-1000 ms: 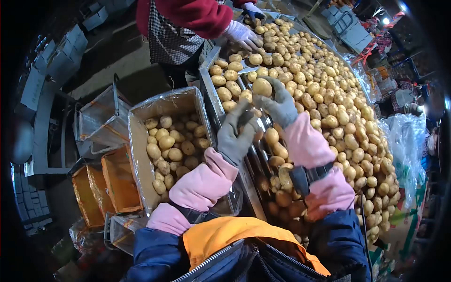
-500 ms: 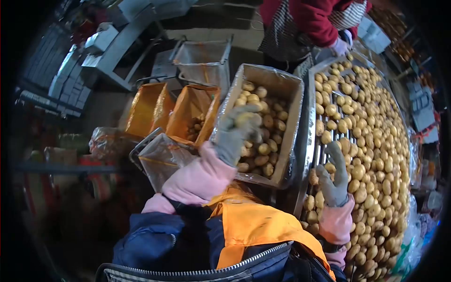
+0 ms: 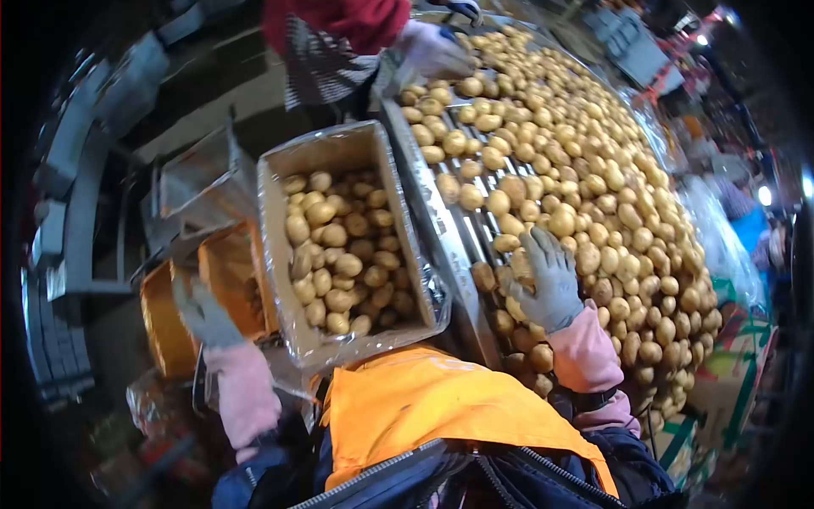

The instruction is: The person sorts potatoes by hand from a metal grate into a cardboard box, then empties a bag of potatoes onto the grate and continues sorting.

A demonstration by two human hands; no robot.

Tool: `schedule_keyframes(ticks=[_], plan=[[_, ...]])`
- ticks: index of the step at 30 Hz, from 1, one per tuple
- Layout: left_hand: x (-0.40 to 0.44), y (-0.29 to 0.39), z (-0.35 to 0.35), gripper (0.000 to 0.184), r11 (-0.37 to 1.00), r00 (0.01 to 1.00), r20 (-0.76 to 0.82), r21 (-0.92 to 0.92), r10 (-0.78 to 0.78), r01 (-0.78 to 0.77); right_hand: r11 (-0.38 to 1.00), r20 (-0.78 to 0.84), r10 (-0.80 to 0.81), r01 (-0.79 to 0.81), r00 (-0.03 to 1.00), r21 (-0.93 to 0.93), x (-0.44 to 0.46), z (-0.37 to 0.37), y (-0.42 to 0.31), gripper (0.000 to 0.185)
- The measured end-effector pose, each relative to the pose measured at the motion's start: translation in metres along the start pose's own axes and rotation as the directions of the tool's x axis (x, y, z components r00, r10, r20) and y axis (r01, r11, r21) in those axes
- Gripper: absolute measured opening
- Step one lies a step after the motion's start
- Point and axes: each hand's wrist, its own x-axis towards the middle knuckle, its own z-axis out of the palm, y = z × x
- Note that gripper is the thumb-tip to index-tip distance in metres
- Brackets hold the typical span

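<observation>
Right hand [image 3: 551, 293]: fingers open, potato [image 3: 521, 266] between thumb and forefinger; contact not clear, long axis partly hidden. Left hand [image 3: 206, 316]: blurred, fingers look open, over orange bins [image 3: 158, 321], well apart from potato; right is nearer.

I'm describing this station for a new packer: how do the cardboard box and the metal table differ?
The cardboard box is plastic-lined; the metal table has a bare near edge. The box's potatoes lie below its rim; the table's spread over a much wider area. Both hold loose, yellowish potatoes.
</observation>
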Motion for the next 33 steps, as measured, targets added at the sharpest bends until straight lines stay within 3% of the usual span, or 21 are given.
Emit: schedule_keyframes(ticks=[1,4,6,8,9,11,12,13,15,18,21,22,23,24,25,27,29,30,31,32,33], plan=[[-0.014,0.028,0.006,0.045,0.997,0.998,-0.023,-0.047,0.063,-0.064,0.997,0.033,0.034,-0.032,0.999,-0.067,-0.012,-0.001,0.0,0.09],[-0.06,0.106,0.048,0.043,0.856,0.864,0.212,0.162,0.456,-0.492,0.99,0.183,0.119,-0.102,0.976,-0.102,-0.026,0.001,-0.017,0.098],[-0.087,0.111,0.104,0.043,0.897,0.742,0.506,-0.203,0.44,-0.393,0.989,0.21,0.147,-0.137,0.966,-0.064,-0.01,0.011,-0.023,0.102],[-0.099,0.126,0.168,0.046,0.729,0.275,0.734,-0.412,0.621,-0.546,0.994,0.193,0.103,-0.095,0.976,-0.051,0.007,0.032,-0.017,0.1],[-0.115,0.128,0.19,0.046,0.678,0.217,0.765,-0.355,0.606,-0.643,0.992,0.228,0.1,-0.081,0.969,-0.091,0.009,0.043,-0.015,0.097],[-0.131,0.113,0.246,0.051,0.594,0.193,0.78,-0.267,0.596,-0.759,0.984,0.296,0.096,-0.046,0.95,-0.172,0.016,0.056,-0.011,0.09],[-0.126,0.114,0.271,0.053,0.536,0.178,0.765,-0.245,0.619,-0.808,0.989,0.271,0.06,-0.021,0.961,-0.147,0.017,0.056,-0.009,0.078],[-0.12,0.116,0.287,0.05,0.541,0.171,0.804,-0.209,0.569,-0.815,0.994,0.25,0.053,-0.027,0.967,-0.105,0.02,0.054,-0.009,0.077],[-0.11,0.128,0.316,0.045,0.426,-0.022,0.949,-0.163,0.315,-0.89,0.999,0.209,0.042,-0.039,0.977,-0.017,0.026,0.048,-0.01,0.076],[-0.114,0.131,0.35,0.04,0.376,-0.098,0.994,-0.105,0.038,-0.92,0.999,0.219,0.046,-0.049,0.975,0.008,0.028,0.049,-0.009,0.077],[-0.109,0.13,0.348,0.038,0.57,0.006,0.966,-0.147,0.258,-0.808,0.998,0.212,0.054,-0.055,0.976,-0.002,0.028,0.047,-0.009,0.076],[-0.109,0.125,0.339,0.039,0.719,0.174,0.866,-0.26,0.469,-0.645,0.998,0.218,0.062,-0.06,0.974,-0.015,0.029,0.048,-0.009,0.075],[-0.109,0.121,0.327,0.041,0.863,0.333,0.8,-0.424,0.499,-0.273,0.998,0.229,0.063,-0.059,0.971,-0.024,0.028,0.049,-0.008,0.074],[-0.098,0.129,0.307,0.04,0.909,0.322,0.878,-0.404,0.354,0.103,0.997,0.259,0.073,-0.068,0.963,-0.027,0.028,0.045,-0.01,0.074],[-0.081,0.141,0.282,0.04,0.825,0.272,0.938,-0.325,0.217,0.462,0.997,0.271,0.069,-0.072,0.96,0.001,0.028,0.047,-0.009,0.077],[-0.041,0.144,0.214,0.041,0.697,0.283,0.944,-0.318,0.17,0.643,0.996,0.286,0.07,-0.083,0.956,0.034,0.032,0.037,-0.015,0.08],[-0.007,0.133,0.127,0.047,0.716,0.426,0.9,-0.359,0.095,0.599,1.0,0.242,0.013,-0.016,0.97,0.008,0.03,0.043,-0.014,0.082],[0.01,0.124,0.08,0.046,0.818,0.472,0.88,-0.306,0.047,0.488,1.0,0.259,0.012,-0.006,0.966,-0.025,0.029,0.044,-0.014,0.082],[0.015,0.116,0.033,0.032,0.876,0.604,0.797,-0.307,0.022,0.372,0.998,0.274,0.017,0.001,0.962,-0.066,0.028,0.044,-0.013,0.083],[0.016,0.09,-0.017,0.031,0.959,0.701,0.712,-0.165,-0.045,0.229,0.998,0.295,0.027,-0.009,0.955,-0.063,0.028,0.044,-0.013,0.083],[0.012,0.073,-0.061,0.031,0.953,0.747,0.645,-0.093,-0.163,0.288,0.997,0.312,0.044,-0.024,0.949,-0.068,0.028,0.044,-0.014,0.083]])
